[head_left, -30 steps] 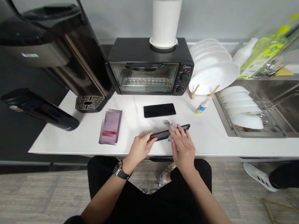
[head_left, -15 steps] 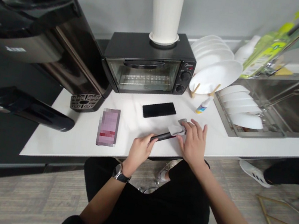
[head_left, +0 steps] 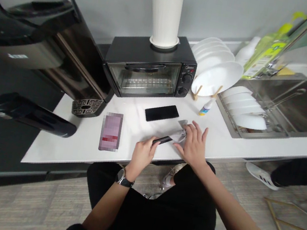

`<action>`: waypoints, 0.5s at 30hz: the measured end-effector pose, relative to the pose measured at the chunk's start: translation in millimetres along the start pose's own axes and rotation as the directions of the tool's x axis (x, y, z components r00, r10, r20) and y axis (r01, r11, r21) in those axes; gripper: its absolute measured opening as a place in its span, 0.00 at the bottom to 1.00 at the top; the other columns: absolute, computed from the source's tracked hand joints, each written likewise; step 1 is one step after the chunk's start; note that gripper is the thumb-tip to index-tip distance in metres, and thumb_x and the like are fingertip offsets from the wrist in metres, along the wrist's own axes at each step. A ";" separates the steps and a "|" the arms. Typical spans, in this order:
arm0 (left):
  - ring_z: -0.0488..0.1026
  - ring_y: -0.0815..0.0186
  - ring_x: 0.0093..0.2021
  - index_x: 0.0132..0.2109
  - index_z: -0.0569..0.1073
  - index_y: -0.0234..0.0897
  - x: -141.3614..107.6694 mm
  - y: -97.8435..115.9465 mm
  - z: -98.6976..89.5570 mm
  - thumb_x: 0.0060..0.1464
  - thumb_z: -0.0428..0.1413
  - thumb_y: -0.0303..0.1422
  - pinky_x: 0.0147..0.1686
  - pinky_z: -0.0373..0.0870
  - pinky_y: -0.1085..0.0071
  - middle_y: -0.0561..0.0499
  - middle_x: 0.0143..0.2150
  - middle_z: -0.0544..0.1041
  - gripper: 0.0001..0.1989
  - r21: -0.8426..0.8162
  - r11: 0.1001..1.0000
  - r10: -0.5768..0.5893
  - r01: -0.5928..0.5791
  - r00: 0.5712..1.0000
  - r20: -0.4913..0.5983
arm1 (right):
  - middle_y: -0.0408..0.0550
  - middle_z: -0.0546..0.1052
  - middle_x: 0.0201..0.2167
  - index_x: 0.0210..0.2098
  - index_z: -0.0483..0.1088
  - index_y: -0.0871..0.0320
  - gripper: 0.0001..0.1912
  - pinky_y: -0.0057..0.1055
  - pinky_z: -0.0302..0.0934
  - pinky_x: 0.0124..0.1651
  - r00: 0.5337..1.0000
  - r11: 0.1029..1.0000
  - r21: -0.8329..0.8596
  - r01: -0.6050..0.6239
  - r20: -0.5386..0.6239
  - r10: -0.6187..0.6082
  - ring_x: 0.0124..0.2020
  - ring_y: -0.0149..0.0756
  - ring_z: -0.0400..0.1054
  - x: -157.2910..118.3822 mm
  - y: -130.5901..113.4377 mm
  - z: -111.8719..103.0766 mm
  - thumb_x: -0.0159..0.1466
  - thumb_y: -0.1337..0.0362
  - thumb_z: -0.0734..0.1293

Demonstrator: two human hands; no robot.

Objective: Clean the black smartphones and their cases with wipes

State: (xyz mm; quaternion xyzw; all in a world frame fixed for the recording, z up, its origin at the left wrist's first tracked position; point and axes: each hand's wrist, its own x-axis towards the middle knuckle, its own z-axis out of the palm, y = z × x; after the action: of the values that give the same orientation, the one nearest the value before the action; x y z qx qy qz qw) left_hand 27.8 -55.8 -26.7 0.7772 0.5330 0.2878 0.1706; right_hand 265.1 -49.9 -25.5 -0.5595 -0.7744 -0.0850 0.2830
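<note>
Left hand [head_left: 143, 154] pinches the left end of a dark slim object [head_left: 162, 140], above the near part of the bench [head_left: 219, 141]. Right hand [head_left: 195, 145], fingers partly spread, touches a grey cloth [head_left: 179, 135] lapping the object's right end; whether it pinches the cloth cannot be confirmed. Sound handling calls for a steady left pinch and flat, even cloth pressure.

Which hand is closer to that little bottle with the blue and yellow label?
Right: the right hand is just in front of the little bottle; the left hand is farther off, to its left.
</note>
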 end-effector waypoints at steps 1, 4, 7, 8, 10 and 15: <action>0.85 0.60 0.37 0.53 0.78 0.37 0.7 1.8 -0.8 0.72 0.53 0.35 0.38 0.77 0.69 0.46 0.41 0.86 0.11 -0.007 1.000 0.003 -0.003 1.000 0.001 | 0.70 0.70 0.64 0.69 0.58 0.68 0.40 0.69 0.32 0.75 0.999 1.000 0.002 -0.030 -0.010 0.030 0.74 0.64 0.53 0.8 6.3 -2.0 0.74 0.39 0.54; 0.84 0.60 0.37 0.52 0.77 0.37 2.3 1.3 0.6 0.71 0.54 0.34 0.39 0.77 0.69 0.46 0.42 0.86 0.10 -0.011 1.000 0.000 0.000 1.000 -0.004 | 0.72 0.66 0.67 0.71 0.55 0.68 0.45 0.71 0.35 0.74 0.998 0.997 0.049 -0.066 -0.005 0.067 0.75 0.67 0.48 0.9 -11.6 0.7 0.73 0.35 0.52; 0.83 0.61 0.35 0.48 0.79 0.36 3.2 -6.5 5.6 0.68 0.54 0.28 0.39 0.77 0.69 0.47 0.38 0.85 0.09 0.041 0.999 -0.010 0.009 1.000 0.026 | 0.73 0.62 0.71 0.72 0.53 0.69 0.49 0.69 0.37 0.74 0.998 0.995 0.095 0.028 0.061 -0.034 0.77 0.67 0.42 -3.3 -60.4 12.0 0.71 0.33 0.53; 0.82 0.61 0.33 0.46 0.79 0.36 3.2 -9.4 7.1 0.65 0.54 0.26 0.38 0.77 0.69 0.47 0.36 0.85 0.09 0.061 0.998 -0.013 0.010 0.999 0.040 | 0.72 0.61 0.72 0.73 0.53 0.69 0.49 0.68 0.37 0.75 0.992 0.992 0.106 0.076 0.091 -0.085 0.78 0.67 0.42 -4.9 -73.8 15.2 0.71 0.33 0.53; 0.82 0.60 0.32 0.42 0.80 0.35 3.1 -13.0 8.3 0.63 0.54 0.24 0.38 0.78 0.68 0.47 0.35 0.85 0.09 0.076 0.997 -0.005 0.000 0.998 0.069 | 0.69 0.62 0.72 0.74 0.53 0.67 0.47 0.66 0.36 0.75 0.976 0.982 0.115 0.150 0.140 -0.165 0.78 0.64 0.43 -7.0 -84.3 18.0 0.72 0.35 0.55; 0.84 0.58 0.38 0.52 0.79 0.36 2.3 -6.5 2.8 0.68 0.56 0.32 0.42 0.78 0.67 0.45 0.41 0.86 0.10 0.014 1.000 -0.012 0.012 1.000 0.002 | 0.67 0.64 0.72 0.76 0.49 0.63 0.44 0.70 0.31 0.75 0.994 0.998 0.022 0.060 0.095 -0.062 0.77 0.65 0.45 -1.6 -24.7 3.0 0.74 0.38 0.54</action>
State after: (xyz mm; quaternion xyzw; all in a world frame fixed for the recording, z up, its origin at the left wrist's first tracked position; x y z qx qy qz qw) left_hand 25.5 -51.1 -31.9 0.7754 0.5394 0.2822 0.1676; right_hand 241.7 -58.7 -24.2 -0.5364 -0.8045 -0.0594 0.2480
